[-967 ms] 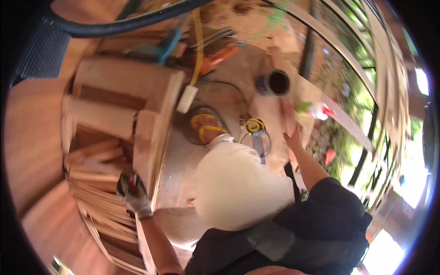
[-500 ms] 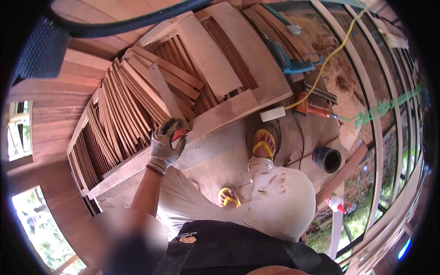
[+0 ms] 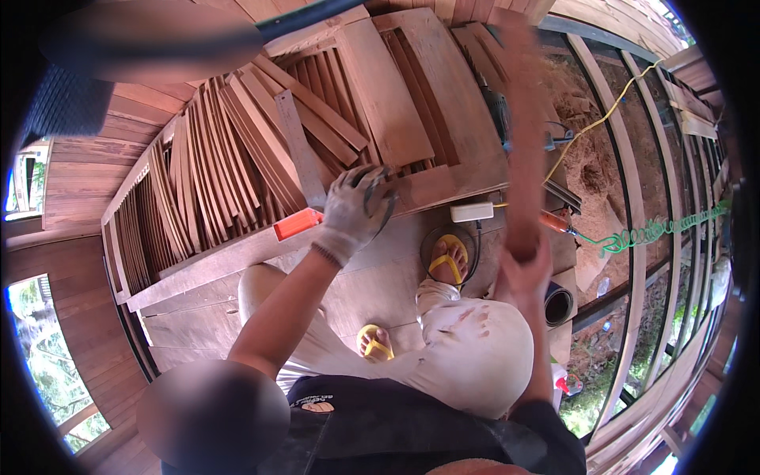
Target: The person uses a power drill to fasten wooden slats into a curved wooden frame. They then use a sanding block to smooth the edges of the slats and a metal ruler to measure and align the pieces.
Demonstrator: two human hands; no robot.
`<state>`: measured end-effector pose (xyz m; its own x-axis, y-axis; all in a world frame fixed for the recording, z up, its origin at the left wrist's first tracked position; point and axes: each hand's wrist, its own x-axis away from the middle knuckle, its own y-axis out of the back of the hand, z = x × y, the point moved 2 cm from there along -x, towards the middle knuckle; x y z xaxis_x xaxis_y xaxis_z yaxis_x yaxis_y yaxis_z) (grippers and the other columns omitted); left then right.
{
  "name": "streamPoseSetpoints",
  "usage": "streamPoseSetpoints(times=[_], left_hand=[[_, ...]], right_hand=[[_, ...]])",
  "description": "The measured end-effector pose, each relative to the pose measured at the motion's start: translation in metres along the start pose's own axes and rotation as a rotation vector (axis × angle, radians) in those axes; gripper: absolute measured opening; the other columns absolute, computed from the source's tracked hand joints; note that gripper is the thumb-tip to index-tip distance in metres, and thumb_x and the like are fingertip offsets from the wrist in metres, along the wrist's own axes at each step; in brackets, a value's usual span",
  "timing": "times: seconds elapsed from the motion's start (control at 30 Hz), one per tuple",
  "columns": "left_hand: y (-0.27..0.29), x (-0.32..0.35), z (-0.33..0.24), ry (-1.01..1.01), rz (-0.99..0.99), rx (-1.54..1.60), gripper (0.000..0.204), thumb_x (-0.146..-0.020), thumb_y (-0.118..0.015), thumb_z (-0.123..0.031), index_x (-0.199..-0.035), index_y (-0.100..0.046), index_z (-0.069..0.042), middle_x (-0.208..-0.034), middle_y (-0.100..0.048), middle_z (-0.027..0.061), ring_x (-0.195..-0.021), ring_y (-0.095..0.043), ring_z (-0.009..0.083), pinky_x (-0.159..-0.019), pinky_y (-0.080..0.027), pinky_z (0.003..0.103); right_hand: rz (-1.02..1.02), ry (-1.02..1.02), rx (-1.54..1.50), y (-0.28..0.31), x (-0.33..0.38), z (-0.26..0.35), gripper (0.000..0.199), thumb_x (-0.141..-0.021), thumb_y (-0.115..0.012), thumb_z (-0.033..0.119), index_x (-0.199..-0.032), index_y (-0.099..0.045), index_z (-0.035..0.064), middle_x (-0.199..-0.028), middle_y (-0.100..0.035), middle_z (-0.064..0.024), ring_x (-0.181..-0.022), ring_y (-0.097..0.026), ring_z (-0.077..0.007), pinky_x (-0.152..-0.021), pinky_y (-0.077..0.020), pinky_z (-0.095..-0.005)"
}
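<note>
My right hand (image 3: 526, 273), bare, is wrapped round the lower end of a long brown wooden board (image 3: 522, 150). The board stands up away from me and is blurred by motion. My left hand (image 3: 356, 210), in a grey work glove with dark fingertips, is held with its fingers apart and nothing in them. Just left of it lies a try square with a metal blade (image 3: 299, 150) and an orange-red handle (image 3: 298, 225). The square rests on loose wooden slats (image 3: 226, 158) at the near edge of a slatted wooden panel (image 3: 214, 265).
A white power socket block (image 3: 472, 211) with a yellow cord (image 3: 606, 115) lies by the panel's right corner. A blue power tool (image 3: 499, 119) is partly behind the board. An orange tool (image 3: 556, 222) with a green coiled hose (image 3: 665, 229) and a dark round container (image 3: 559, 304) are at right.
My left hand has let go of the try square and moved right. My right hand has come into view with the wooden board. The view has shifted slightly.
</note>
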<state>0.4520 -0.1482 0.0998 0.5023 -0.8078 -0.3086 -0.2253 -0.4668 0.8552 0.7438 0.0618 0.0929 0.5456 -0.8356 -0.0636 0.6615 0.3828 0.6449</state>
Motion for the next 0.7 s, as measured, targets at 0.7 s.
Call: streamPoseSetpoints(times=[0.7], left_hand=[[-0.04,-0.008,-0.014,0.241,0.102,-0.017,0.063,-0.081,-0.071,-0.028,-0.139,-0.055,-0.01,-0.131,-0.058,0.0181,-0.121,-0.055,0.04,-0.108,-0.041,0.051]], right_hand=[[0.219,0.067,-0.011,-0.158,-0.193,0.062,0.048,-0.091,-0.07,0.03,-0.127,-0.064,-0.0012,-0.113,-0.07,-0.0279,-0.11,-0.066,-0.0448,-0.095,-0.0507,-0.0496]])
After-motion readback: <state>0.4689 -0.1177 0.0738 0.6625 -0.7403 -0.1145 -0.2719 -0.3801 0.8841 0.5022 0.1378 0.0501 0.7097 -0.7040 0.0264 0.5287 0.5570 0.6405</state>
